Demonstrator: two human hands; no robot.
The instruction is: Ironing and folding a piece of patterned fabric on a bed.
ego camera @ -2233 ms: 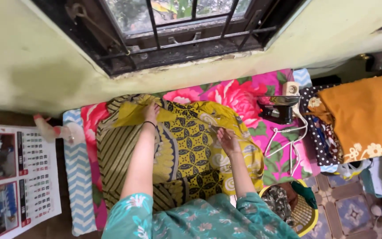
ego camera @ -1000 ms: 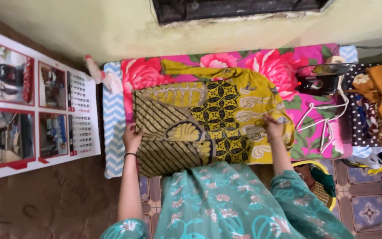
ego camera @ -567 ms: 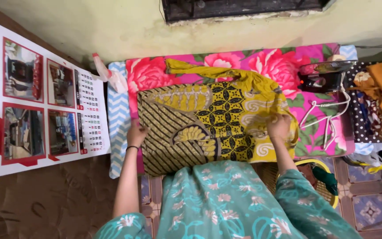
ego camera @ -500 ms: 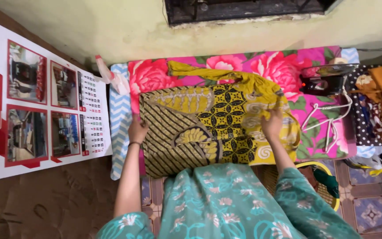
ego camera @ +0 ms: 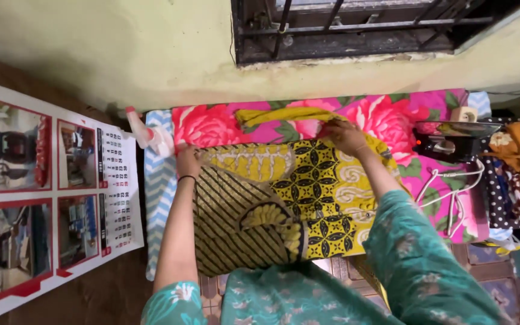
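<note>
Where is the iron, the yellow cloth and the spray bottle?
iron [ego camera: 446, 144], head view, on its dark body.
yellow cloth [ego camera: 320, 186], head view, on its patterned middle.
spray bottle [ego camera: 145, 132], head view, on its clear body, left of the flowery cover.

garment [ego camera: 284, 198] on board [ego camera: 392, 114], iron [ego camera: 449, 141] right

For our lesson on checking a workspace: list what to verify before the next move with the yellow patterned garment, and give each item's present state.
1. Left hand on the garment's far left corner: ok.
2. Right hand on the far edge: ok.
3. Yellow patterned garment flat: not ok, sleeve bunched at the far edge.
4. Iron apart from the garment: ok.
5. Iron's white cord off the garment: ok.
6. Iron switched on: cannot tell.
</note>
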